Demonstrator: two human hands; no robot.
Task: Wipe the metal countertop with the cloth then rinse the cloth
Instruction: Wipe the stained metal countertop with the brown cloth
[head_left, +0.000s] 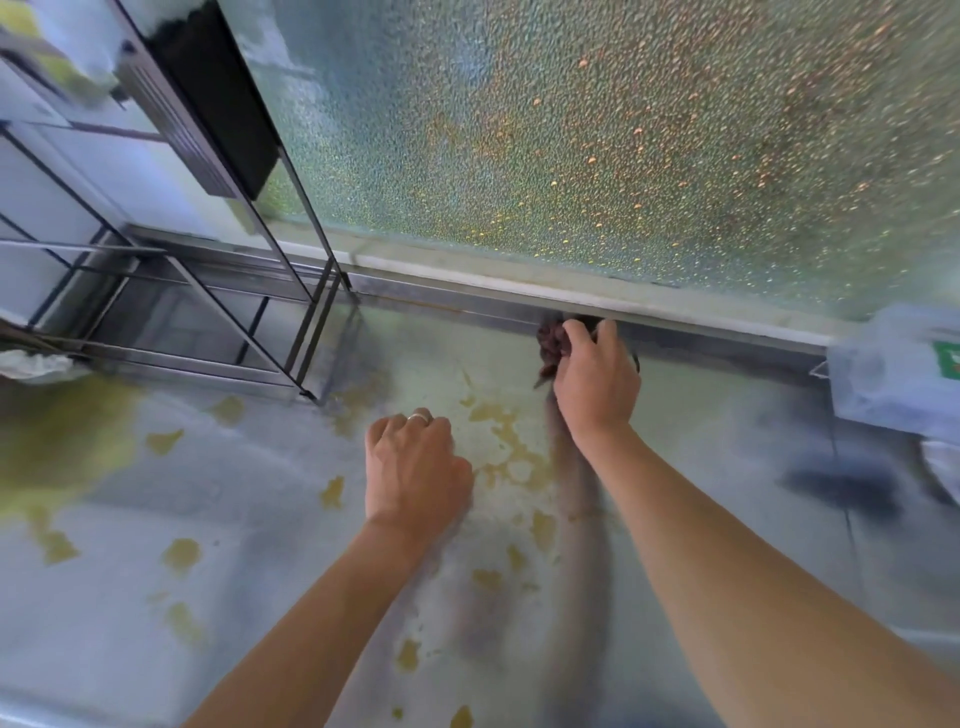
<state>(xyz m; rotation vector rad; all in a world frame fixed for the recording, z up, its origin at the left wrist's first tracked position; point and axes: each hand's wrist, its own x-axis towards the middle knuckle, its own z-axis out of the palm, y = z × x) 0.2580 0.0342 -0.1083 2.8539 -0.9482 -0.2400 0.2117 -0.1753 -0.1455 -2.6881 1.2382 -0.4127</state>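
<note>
The metal countertop (218, 519) fills the lower view and is spotted with yellowish patches. My right hand (597, 379) grips a bunched dark reddish-brown cloth (551, 340) at the back of the counter, against the raised metal back edge. My left hand (413, 467) hovers or rests over the counter's middle with its fingers curled under and a ring on one finger. It holds nothing that I can see.
A black wire rack (208, 312) stands at the back left. A textured glass pane (571, 130) rises behind the counter. A clear plastic container (893, 374) with a green label sits at the right. Something white lies at the left edge (31, 364).
</note>
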